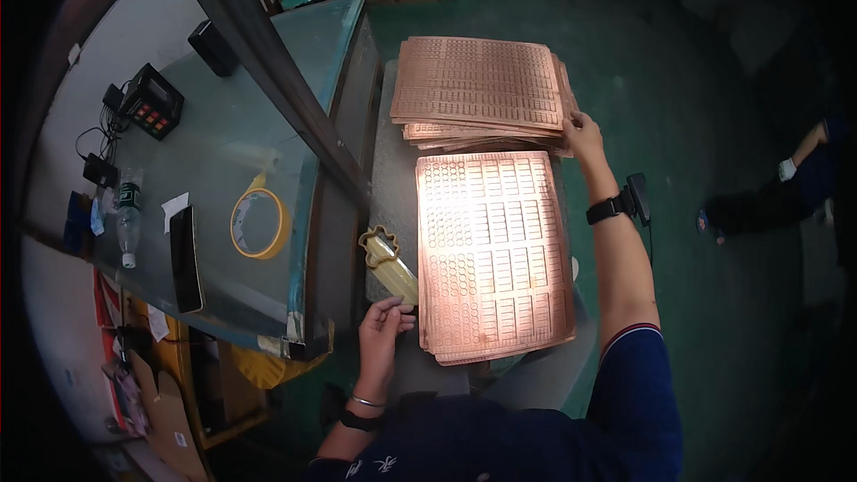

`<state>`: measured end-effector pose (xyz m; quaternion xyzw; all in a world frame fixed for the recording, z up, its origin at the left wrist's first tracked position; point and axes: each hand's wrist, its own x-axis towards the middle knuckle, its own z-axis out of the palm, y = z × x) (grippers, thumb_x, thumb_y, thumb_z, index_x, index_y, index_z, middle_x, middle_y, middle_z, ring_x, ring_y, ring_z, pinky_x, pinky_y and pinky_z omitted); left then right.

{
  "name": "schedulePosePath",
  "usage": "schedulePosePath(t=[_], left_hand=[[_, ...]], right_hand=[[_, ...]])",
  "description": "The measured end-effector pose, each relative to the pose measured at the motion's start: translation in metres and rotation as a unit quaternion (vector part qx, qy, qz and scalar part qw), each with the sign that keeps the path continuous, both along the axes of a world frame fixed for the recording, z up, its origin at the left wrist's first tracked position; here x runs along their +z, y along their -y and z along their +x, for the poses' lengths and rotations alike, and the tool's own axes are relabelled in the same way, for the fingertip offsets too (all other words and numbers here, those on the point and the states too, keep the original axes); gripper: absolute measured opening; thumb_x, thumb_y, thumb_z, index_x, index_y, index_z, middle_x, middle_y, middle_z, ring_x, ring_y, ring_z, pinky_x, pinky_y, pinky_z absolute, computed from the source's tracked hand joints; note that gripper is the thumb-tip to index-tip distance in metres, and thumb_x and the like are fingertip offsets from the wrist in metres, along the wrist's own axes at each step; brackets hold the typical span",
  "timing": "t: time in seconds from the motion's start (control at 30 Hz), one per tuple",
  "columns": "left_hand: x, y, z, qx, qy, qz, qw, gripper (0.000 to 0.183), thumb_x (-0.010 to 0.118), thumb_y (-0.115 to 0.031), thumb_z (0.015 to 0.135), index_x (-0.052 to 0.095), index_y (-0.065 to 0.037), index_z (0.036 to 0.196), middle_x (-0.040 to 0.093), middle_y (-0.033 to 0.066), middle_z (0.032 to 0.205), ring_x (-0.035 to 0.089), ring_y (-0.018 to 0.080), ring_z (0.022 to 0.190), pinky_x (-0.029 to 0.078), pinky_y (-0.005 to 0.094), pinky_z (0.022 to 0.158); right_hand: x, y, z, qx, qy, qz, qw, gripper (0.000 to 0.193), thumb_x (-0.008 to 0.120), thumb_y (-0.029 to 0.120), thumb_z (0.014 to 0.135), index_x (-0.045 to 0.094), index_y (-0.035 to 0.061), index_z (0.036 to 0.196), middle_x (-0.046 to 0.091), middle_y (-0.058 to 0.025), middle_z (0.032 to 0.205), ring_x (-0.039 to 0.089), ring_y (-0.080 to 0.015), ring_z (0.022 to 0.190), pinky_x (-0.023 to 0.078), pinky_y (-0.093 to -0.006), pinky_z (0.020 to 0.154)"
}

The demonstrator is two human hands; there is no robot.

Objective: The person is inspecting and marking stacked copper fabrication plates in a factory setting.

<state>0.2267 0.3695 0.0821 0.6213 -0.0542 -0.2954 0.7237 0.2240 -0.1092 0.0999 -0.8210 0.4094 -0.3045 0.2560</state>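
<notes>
Head view: shiny copper sheet [494,254], gridded with punched cells, lies flat.

A narrow grey bench [393,170] carries two stacks of copper sheets — a far stack [482,89] and a near stack [495,254] — with a yellow scraper [393,263] lying just left of the near one.

A glass-topped table [223,161] alongside holds a tape roll [260,224], a plastic bottle [128,219] and a small black device [153,100].

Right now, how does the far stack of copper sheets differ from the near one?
The far stack is fanned, its lower sheets sticking out; the near stack sits squarer. The right hand touches the far stack; the left hand rests by the near stack's corner. Both are patterned copper sheets.
</notes>
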Motion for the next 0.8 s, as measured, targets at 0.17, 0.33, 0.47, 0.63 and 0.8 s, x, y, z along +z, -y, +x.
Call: schedulePosePath(t=[0.17,0.33,0.47,0.63,0.8], left_hand=[[-0.001,0.005,0.009,-0.004,0.007,-0.004,1.0,0.024,0.049,-0.011,0.094,0.052,0.003,0.114,0.06,0.0095,0.097,0.06,0.0121,0.082,0.051,0.0243,0.075],[-0.001,0.013,0.012,-0.025,0.028,-0.019,0.999,0.026,0.048,-0.012,0.094,0.052,0.003,0.116,0.059,0.0099,0.101,0.059,0.0123,0.087,0.05,0.0239,0.078],[-0.002,0.023,0.006,-0.052,0.031,-0.008,0.998,0.031,0.049,-0.01,0.094,0.05,0.005,0.121,0.058,0.0109,0.108,0.06,0.0146,0.091,0.049,0.0255,0.082],[-0.016,0.027,0.002,-0.069,0.097,0.056,0.991,0.033,0.053,-0.009,0.091,0.051,0.006,0.121,0.058,0.011,0.109,0.058,0.0137,0.092,0.047,0.0248,0.083],[0.001,0.03,-0.005,-0.06,0.252,0.133,0.957,0.031,0.055,-0.008,0.09,0.054,0.006,0.118,0.057,0.0122,0.111,0.056,0.012,0.095,0.045,0.0249,0.083]], right_hand=[[0.019,-0.068,-0.067,0.071,0.088,0.01,0.994,0.035,0.054,0.014,0.086,0.055,0.0003,0.118,0.061,-0.0188,0.108,0.062,-0.0277,0.094,0.049,-0.0339,0.08],[-0.008,-0.161,-0.154,0.164,0.074,0.05,0.982,0.036,0.051,0.009,0.088,0.051,0.0001,0.123,0.057,-0.0188,0.114,0.06,-0.0271,0.099,0.049,-0.0341,0.082],[-0.017,-0.222,-0.195,0.111,-0.002,0.007,0.994,0.039,0.05,0.01,0.088,0.048,-0.0017,0.125,0.049,-0.0223,0.125,0.048,-0.035,0.114,0.04,-0.0384,0.095],[-0.031,-0.25,-0.198,0.102,-0.069,-0.036,0.992,0.05,0.051,0.014,0.088,0.036,-0.0078,0.131,0.035,-0.0268,0.137,0.035,-0.0412,0.126,0.029,-0.0433,0.105],[-0.039,-0.252,-0.198,0.099,-0.072,-0.054,0.991,0.052,0.051,0.015,0.089,0.035,-0.0072,0.132,0.031,-0.0296,0.139,0.031,-0.0432,0.129,0.027,-0.0454,0.106]])
